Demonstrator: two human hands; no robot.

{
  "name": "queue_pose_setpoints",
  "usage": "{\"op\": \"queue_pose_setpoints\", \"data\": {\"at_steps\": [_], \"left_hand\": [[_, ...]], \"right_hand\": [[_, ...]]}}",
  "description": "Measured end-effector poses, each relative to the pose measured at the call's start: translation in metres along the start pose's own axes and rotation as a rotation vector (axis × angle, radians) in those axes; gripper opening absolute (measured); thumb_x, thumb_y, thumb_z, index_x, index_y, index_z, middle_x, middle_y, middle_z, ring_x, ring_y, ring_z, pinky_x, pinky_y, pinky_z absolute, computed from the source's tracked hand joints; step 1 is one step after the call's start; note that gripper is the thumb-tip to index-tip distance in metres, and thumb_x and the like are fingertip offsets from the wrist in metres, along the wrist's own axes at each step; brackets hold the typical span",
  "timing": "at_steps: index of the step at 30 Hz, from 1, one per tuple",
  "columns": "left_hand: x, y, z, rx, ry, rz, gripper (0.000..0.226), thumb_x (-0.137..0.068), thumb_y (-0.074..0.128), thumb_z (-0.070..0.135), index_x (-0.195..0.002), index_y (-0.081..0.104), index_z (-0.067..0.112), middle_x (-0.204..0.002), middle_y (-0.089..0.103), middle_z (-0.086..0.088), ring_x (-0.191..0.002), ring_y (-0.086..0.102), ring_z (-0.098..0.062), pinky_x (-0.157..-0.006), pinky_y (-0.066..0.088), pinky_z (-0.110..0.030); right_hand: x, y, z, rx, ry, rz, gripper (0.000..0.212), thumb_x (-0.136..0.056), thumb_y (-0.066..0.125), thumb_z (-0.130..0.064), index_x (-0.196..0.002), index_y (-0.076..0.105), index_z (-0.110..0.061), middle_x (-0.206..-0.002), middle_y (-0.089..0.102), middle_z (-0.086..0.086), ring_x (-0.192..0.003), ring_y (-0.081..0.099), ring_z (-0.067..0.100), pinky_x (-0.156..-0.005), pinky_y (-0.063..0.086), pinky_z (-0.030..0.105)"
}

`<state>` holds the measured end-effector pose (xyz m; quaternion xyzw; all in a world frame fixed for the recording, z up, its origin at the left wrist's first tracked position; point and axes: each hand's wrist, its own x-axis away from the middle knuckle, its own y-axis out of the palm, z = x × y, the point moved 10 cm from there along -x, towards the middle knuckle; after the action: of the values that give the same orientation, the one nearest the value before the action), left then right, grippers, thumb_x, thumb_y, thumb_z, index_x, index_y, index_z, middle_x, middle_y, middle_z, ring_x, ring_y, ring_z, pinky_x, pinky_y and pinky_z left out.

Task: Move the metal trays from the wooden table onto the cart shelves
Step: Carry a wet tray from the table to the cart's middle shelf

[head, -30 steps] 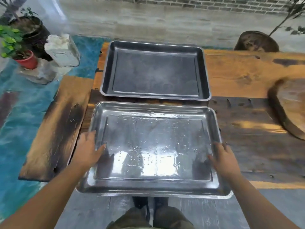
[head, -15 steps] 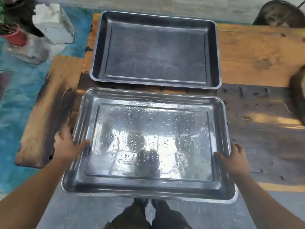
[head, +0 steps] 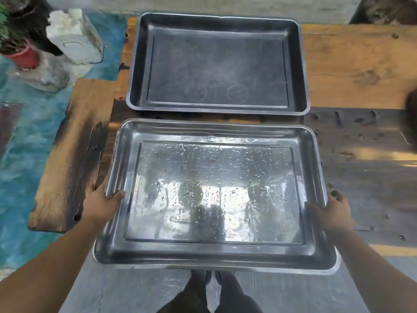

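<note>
Shiny and wet, the silver tray (head: 214, 195) is sitting nearest the person, with its near edge sticking out past the wooden table (head: 361, 154). The left hand (head: 102, 203) is clamping the tray's left rim, thumb curled over the top. The right hand (head: 331, 211) is clamping the right rim the same way. A second ago both hands were lying flatter, with the tray further onto the table. The dark tray (head: 217, 64) is lying just behind it, as before, not touching.
</note>
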<state>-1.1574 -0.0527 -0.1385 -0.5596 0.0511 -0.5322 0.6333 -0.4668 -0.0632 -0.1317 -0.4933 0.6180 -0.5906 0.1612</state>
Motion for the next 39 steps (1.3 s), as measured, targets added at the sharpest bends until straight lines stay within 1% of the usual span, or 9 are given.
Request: {"op": "queue_pose_setpoints", "data": {"at_steps": [6,11,14,16,18,24,28,34,39], "left_hand": [[0.024,-0.024,0.016,-0.041,0.027,0.021,0.06,-0.09,0.064,0.035,-0.145,0.046,0.02,-0.162,0.014,-0.014,-0.149,0.017,-0.03,-0.117,0.026,-0.044],[0.051,-0.061,0.044,0.063,0.075,0.036,0.044,-0.089,0.068,0.026,-0.129,0.058,0.009,-0.134,0.057,-0.015,-0.114,0.058,-0.036,-0.093,0.044,-0.038],[0.066,-0.093,0.066,0.144,0.121,0.044,0.037,-0.089,0.068,0.021,-0.124,0.06,0.011,-0.11,0.069,-0.009,-0.086,0.064,-0.024,-0.074,0.047,-0.033],[0.074,-0.119,0.087,0.175,0.176,0.084,0.039,-0.088,0.07,0.016,-0.125,0.06,0.009,-0.109,0.067,-0.003,-0.09,0.061,-0.023,-0.08,0.044,-0.032],[0.083,-0.147,0.106,0.212,0.207,0.135,0.039,-0.086,0.071,0.011,-0.124,0.061,0.005,-0.106,0.062,-0.002,-0.094,0.058,-0.026,-0.081,0.038,-0.029],[0.096,-0.225,0.134,0.303,0.24,0.125,0.026,-0.081,0.069,-0.005,-0.107,0.064,-0.002,-0.093,0.065,-0.015,-0.073,0.058,-0.025,-0.066,0.042,-0.03],[0.109,-0.269,0.14,0.352,0.282,0.095,0.039,-0.081,0.063,-0.014,-0.109,0.058,0.014,-0.075,0.064,-0.002,-0.056,0.064,-0.006,-0.048,0.048,-0.014],[0.123,-0.324,0.111,0.47,0.247,0.098,0.042,-0.083,0.061,-0.009,-0.113,0.055,0.02,-0.096,0.069,-0.02,-0.079,0.066,-0.036,-0.061,0.052,-0.035],[0.143,-0.359,0.055,0.52,0.161,0.202,0.032,-0.08,0.062,-0.011,-0.106,0.059,0.006,-0.082,0.07,-0.024,-0.065,0.068,-0.037,-0.057,0.055,-0.038]], "right_hand": [[0.016,-0.026,-0.014,-0.051,-0.012,-0.023,0.042,-0.083,0.073,-0.022,-0.12,0.065,-0.003,-0.152,0.031,0.025,-0.146,0.022,0.032,-0.116,0.029,0.041],[0.035,-0.061,-0.024,-0.132,-0.033,-0.032,0.035,-0.083,0.073,-0.014,-0.113,0.067,0.003,-0.148,0.038,0.027,-0.146,0.022,0.029,-0.108,0.034,0.036],[0.044,-0.097,-0.045,-0.208,-0.045,0.023,0.023,-0.079,0.075,-0.01,-0.098,0.07,0.001,-0.124,0.057,0.029,-0.117,0.053,0.036,-0.087,0.044,0.038],[0.05,-0.123,-0.06,-0.309,-0.049,0.033,0.019,-0.077,0.076,-0.008,-0.094,0.069,-0.003,-0.093,0.069,0.021,-0.082,0.064,0.032,-0.075,0.049,0.039],[0.053,-0.149,-0.079,-0.38,-0.068,0.027,0.019,-0.078,0.075,-0.007,-0.096,0.068,-0.005,-0.08,0.07,0.015,-0.069,0.064,0.027,-0.068,0.051,0.036],[0.063,-0.232,-0.154,-0.451,-0.201,0.084,0.014,-0.079,0.071,0.004,-0.092,0.066,0.003,-0.077,0.065,0.015,-0.065,0.058,0.023,-0.061,0.044,0.033],[0.072,-0.278,-0.197,-0.468,-0.249,0.091,0.016,-0.081,0.07,0.003,-0.09,0.06,-0.004,-0.065,0.058,0.004,-0.053,0.052,0.016,-0.049,0.038,0.024],[0.084,-0.312,-0.264,-0.461,-0.369,0.029,0.022,-0.083,0.069,-0.002,-0.103,0.061,-0.011,-0.071,0.067,0.006,-0.059,0.063,0.019,-0.048,0.042,0.022],[0.091,-0.31,-0.331,-0.527,-0.473,-0.06,0.016,-0.08,0.064,0.013,-0.086,0.063,-0.002,-0.046,0.062,0.003,-0.034,0.057,0.012,-0.032,0.04,0.016]]}}
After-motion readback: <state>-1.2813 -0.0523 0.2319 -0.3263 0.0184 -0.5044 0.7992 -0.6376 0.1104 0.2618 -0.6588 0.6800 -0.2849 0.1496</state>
